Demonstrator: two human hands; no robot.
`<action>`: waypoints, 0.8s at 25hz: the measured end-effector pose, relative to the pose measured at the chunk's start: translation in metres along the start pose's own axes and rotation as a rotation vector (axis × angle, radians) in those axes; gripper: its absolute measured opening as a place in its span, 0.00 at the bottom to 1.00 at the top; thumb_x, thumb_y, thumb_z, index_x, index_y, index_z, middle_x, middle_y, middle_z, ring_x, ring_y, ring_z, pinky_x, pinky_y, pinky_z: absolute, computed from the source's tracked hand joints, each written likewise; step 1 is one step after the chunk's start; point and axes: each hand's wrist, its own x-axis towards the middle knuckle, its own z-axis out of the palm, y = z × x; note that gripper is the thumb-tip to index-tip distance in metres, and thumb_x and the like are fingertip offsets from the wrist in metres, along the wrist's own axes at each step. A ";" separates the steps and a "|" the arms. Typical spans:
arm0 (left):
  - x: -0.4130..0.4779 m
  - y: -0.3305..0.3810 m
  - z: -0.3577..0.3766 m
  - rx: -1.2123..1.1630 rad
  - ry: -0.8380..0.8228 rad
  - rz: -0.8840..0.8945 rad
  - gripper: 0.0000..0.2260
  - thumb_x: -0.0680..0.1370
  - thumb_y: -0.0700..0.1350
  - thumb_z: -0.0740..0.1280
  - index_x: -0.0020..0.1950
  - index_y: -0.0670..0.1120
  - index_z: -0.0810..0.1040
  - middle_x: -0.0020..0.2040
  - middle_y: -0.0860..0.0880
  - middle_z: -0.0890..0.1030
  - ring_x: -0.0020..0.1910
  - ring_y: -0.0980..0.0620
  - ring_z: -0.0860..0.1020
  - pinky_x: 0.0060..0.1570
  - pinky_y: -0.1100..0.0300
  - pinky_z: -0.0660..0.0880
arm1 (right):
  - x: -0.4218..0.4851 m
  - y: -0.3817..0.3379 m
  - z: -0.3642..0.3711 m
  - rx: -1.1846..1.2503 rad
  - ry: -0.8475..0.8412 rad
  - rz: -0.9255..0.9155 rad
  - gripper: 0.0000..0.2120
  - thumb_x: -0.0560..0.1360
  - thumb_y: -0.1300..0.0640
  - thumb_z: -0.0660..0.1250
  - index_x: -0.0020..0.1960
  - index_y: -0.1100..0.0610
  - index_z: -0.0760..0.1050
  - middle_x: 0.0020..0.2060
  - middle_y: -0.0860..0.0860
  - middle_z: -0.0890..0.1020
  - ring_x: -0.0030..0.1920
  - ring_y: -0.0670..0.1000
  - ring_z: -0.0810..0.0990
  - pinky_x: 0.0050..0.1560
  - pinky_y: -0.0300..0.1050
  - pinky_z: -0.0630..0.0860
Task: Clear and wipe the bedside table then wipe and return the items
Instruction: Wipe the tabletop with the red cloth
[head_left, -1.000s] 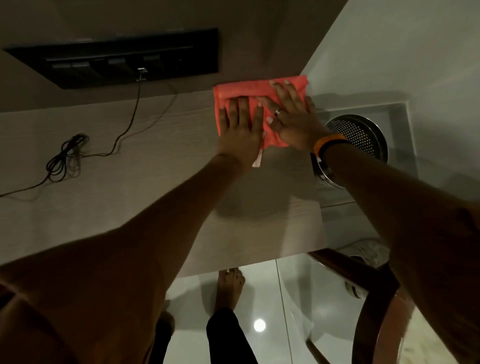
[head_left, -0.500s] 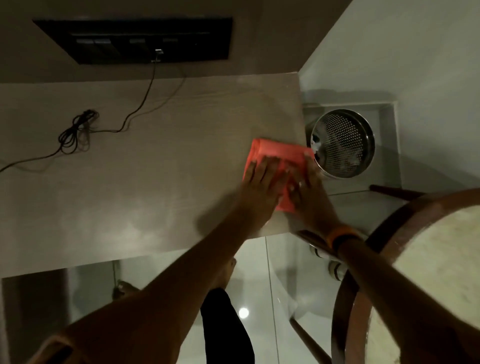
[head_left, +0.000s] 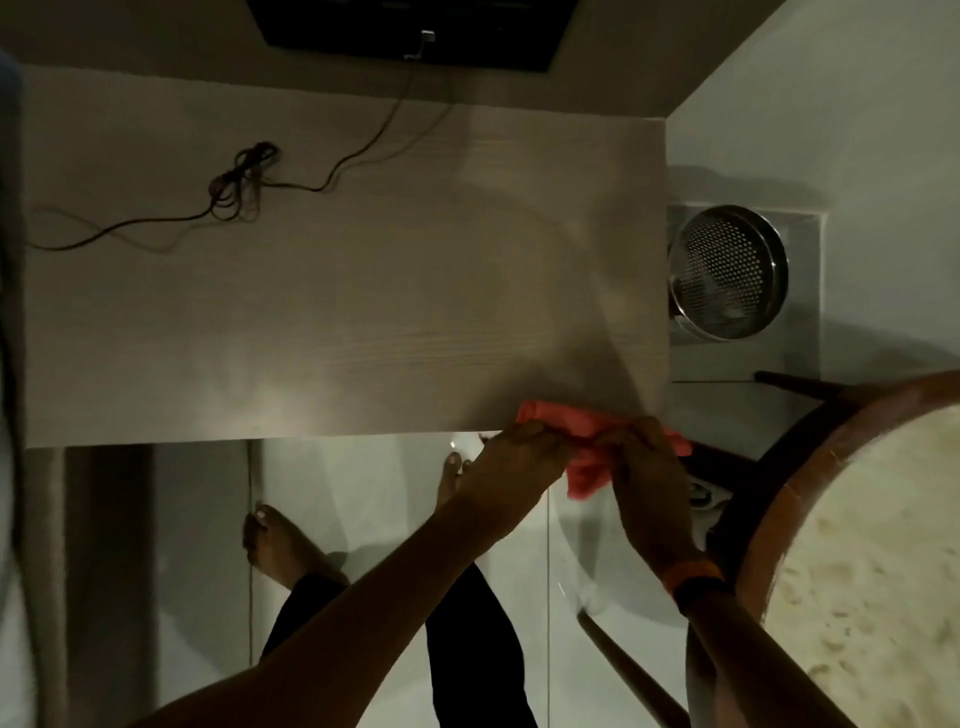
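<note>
Lower centre-right: left hand (head_left: 511, 457) and right hand (head_left: 641, 462) both grip the bunched red cloth (head_left: 558, 415), half off the front edge of the surface (head_left: 337, 312). Refolding it to a flat, clean face before it meets the wood would likely wipe best.

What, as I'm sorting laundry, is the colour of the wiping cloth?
Plain coral red; the soft wiping cloth shows best in the head view.

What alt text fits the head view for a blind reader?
Left hand and right hand grip a coral-red cloth at the near right edge of a pale wood-grain bedside table. A tangled black cable lies on it; a perforated steel bin stands beside it.
</note>
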 end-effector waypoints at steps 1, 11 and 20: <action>-0.015 -0.002 -0.012 -0.098 -0.062 -0.109 0.18 0.74 0.41 0.68 0.62 0.53 0.80 0.57 0.54 0.84 0.58 0.54 0.80 0.57 0.55 0.79 | -0.001 -0.008 -0.001 -0.174 -0.075 -0.120 0.07 0.79 0.66 0.65 0.48 0.61 0.82 0.44 0.45 0.84 0.45 0.41 0.80 0.51 0.44 0.79; -0.111 -0.136 -0.176 -0.620 0.156 -0.581 0.12 0.76 0.43 0.67 0.59 0.48 0.80 0.56 0.51 0.82 0.57 0.53 0.80 0.58 0.62 0.76 | 0.062 -0.209 0.066 -0.319 -0.652 -0.397 0.12 0.82 0.57 0.61 0.41 0.55 0.78 0.38 0.50 0.81 0.46 0.52 0.79 0.47 0.42 0.68; -0.120 -0.168 -0.065 0.328 0.113 -0.481 0.28 0.84 0.54 0.50 0.81 0.43 0.53 0.82 0.42 0.53 0.82 0.41 0.49 0.78 0.39 0.50 | 0.031 -0.165 0.162 -0.813 -0.190 -0.850 0.29 0.83 0.45 0.45 0.82 0.53 0.51 0.82 0.54 0.56 0.82 0.56 0.54 0.80 0.61 0.57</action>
